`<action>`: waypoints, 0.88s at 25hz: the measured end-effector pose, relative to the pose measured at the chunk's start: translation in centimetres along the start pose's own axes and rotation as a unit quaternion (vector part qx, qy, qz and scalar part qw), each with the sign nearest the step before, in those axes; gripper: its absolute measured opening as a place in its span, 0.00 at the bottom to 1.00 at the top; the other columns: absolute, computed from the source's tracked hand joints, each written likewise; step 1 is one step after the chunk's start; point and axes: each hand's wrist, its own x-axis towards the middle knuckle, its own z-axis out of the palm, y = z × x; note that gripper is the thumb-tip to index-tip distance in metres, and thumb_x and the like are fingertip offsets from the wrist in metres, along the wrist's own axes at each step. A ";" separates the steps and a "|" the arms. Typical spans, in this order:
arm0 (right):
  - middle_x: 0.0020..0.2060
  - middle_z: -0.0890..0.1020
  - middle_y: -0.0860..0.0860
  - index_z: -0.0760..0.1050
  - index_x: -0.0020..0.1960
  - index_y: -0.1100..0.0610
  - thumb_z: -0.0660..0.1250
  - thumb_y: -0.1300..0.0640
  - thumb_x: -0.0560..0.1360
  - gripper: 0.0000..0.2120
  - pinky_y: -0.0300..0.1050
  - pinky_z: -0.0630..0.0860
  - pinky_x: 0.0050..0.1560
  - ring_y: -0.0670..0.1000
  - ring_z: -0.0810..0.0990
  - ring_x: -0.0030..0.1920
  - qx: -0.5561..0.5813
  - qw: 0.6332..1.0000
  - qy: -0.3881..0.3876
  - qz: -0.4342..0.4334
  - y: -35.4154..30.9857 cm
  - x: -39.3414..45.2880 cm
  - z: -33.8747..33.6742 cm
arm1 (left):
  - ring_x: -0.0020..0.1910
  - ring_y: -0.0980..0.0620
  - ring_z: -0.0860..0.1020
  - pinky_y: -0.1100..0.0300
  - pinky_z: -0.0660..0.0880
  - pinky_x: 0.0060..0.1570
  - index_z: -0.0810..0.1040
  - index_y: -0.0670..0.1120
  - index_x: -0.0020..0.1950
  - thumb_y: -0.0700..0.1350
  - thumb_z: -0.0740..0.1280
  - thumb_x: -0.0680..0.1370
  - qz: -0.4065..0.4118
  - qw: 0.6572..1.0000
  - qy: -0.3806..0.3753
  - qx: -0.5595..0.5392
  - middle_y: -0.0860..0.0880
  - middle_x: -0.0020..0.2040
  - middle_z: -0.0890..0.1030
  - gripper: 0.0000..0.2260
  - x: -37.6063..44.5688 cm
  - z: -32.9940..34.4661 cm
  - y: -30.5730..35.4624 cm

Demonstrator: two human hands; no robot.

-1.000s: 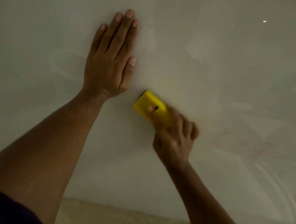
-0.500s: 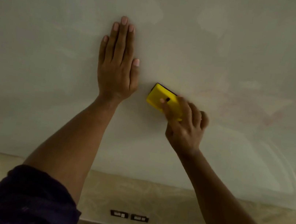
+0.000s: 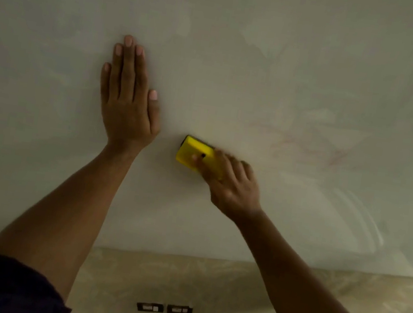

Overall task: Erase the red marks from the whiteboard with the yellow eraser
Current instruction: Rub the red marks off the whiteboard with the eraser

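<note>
The whiteboard [image 3: 244, 41] fills most of the view. Faint smeared red marks [image 3: 316, 151] show on it to the right of centre. My right hand [image 3: 233, 187] grips the yellow eraser [image 3: 192, 153] and presses it flat on the board, left of the marks. Its fingers cover the eraser's right end. My left hand [image 3: 128, 96] lies flat on the board with fingers together and pointing up, a short way left of the eraser, holding nothing.
Below the board's lower edge runs a beige patterned wall [image 3: 181, 281] with two dark wall sockets [image 3: 164, 308]. Curved wipe streaks [image 3: 362, 219] show on the board at the lower right.
The view has tilted down, so more wall shows under the board. My right hand with the eraser has slid a little down and left, away from the red marks. The left hand stays flat.
</note>
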 end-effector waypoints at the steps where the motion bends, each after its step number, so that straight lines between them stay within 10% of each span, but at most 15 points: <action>1: 0.60 0.84 0.61 0.82 0.68 0.49 0.75 0.63 0.72 0.25 0.52 0.78 0.48 0.63 0.84 0.49 0.003 1.000 -0.019 -0.007 0.1 -0.1 -0.4 | 0.86 0.40 0.58 0.48 0.51 0.85 0.59 0.38 0.86 0.49 0.50 0.88 0.000 1.000 -0.003 0.000 0.37 0.85 0.62 0.28 0.0 0.0 -0.1; 6: 0.65 0.80 0.60 0.77 0.73 0.50 0.71 0.54 0.81 0.20 0.53 0.73 0.48 0.62 0.79 0.52 -0.022 0.955 0.079 0.285 4.0 1.2 -1.1 | 0.85 0.35 0.59 0.46 0.52 0.85 0.60 0.33 0.84 0.50 0.51 0.87 0.000 0.999 -0.035 -0.006 0.33 0.84 0.61 0.30 -2.5 -0.3 1.6; 13: 0.63 0.84 0.57 0.83 0.67 0.47 0.73 0.66 0.69 0.29 0.52 0.80 0.48 0.63 0.85 0.50 0.001 0.998 -0.056 -0.026 1.5 -4.5 -0.8 | 0.84 0.33 0.60 0.46 0.53 0.85 0.59 0.33 0.84 0.49 0.53 0.87 0.016 0.999 -0.032 0.002 0.31 0.83 0.63 0.29 -4.7 0.1 2.6; 18: 0.66 0.80 0.55 0.78 0.70 0.45 0.72 0.56 0.79 0.21 0.52 0.72 0.49 0.62 0.80 0.50 0.024 0.946 0.089 0.309 5.9 -1.7 -1.7 | 0.84 0.32 0.59 0.45 0.51 0.85 0.57 0.32 0.84 0.47 0.52 0.87 0.029 0.999 -0.028 0.009 0.30 0.82 0.62 0.29 -4.6 0.3 3.0; 22: 0.63 0.84 0.56 0.83 0.66 0.48 0.69 0.64 0.72 0.24 0.51 0.80 0.49 0.62 0.86 0.50 0.032 0.998 -0.030 -0.051 1.8 -4.7 -0.8 | 0.86 0.41 0.52 0.47 0.51 0.86 0.56 0.33 0.85 0.46 0.53 0.87 0.120 0.992 -0.035 -0.003 0.32 0.83 0.63 0.29 -3.6 0.3 3.2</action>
